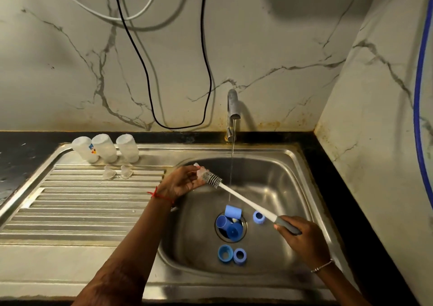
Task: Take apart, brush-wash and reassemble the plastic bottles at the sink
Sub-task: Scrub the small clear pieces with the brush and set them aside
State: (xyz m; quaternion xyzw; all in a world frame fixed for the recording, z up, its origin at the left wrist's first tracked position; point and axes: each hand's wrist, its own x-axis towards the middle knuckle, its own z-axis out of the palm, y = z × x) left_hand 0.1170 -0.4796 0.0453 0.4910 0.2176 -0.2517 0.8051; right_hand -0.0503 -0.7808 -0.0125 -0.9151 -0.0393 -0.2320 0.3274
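Note:
My left hand (181, 182) holds a small clear teat (199, 171) over the left side of the sink basin (276, 172). My right hand (302, 237) grips the grey handle of a bottle brush (239, 194), whose bristle head touches the teat. Three clear bottle bodies (105, 147) stand upside down at the back of the draining board (93, 200). Two more clear teats (117, 172) lie in front of them. Blue caps (230, 221) sit over the drain. Blue collar rings (232, 254) lie near the basin's front, and one more ring (259, 217) lies right of the drain.
The tap (232, 105) runs a thin stream into the basin, just right of the brush head. Black and white cables (150, 71) hang on the marble wall. A black counter (328, 165) borders the sink, with a side wall close on the right.

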